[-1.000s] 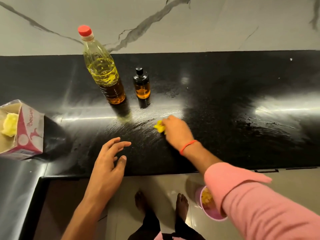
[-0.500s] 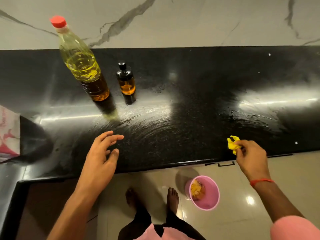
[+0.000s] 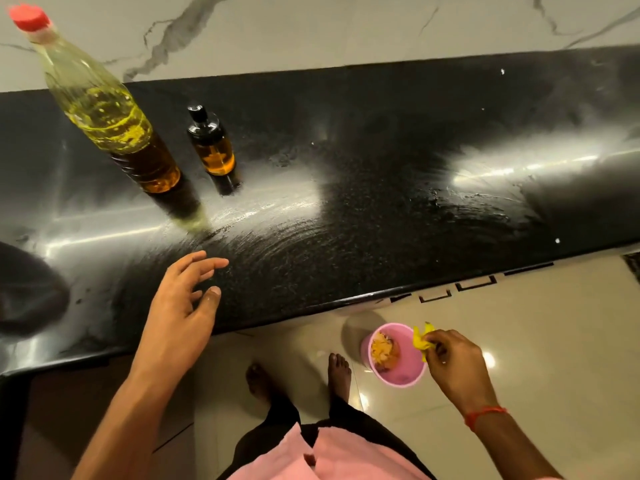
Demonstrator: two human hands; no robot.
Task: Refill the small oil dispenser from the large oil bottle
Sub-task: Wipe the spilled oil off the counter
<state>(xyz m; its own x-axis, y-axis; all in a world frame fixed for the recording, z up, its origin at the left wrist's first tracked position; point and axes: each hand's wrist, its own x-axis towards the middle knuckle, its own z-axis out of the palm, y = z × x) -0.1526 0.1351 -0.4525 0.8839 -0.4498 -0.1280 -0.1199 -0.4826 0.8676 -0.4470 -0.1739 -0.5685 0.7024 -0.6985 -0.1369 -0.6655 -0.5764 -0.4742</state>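
The large oil bottle (image 3: 104,112), clear plastic with a red cap, stands at the back left of the black countertop (image 3: 381,209). Just right of it stands the small oil dispenser (image 3: 212,147), dark glass with a black top and amber oil inside. My left hand (image 3: 183,306) hovers over the counter's front edge with fingers spread and holds nothing. My right hand (image 3: 453,365) is off the counter, low over the floor, and pinches a crumpled yellow tissue (image 3: 423,339) above a pink bin (image 3: 398,358).
The counter shows wet wipe streaks in front of the bottles. The pink bin sits on the tiled floor beside my bare feet (image 3: 339,372) and holds yellowish scraps. A marble wall (image 3: 311,29) runs behind the counter. A dark shadow lies at the counter's left edge.
My right hand carried the yellow tissue from the counter's middle, past its front edge, down to the pink bin. The left hand stayed put. The view swung right and the carton left the frame.
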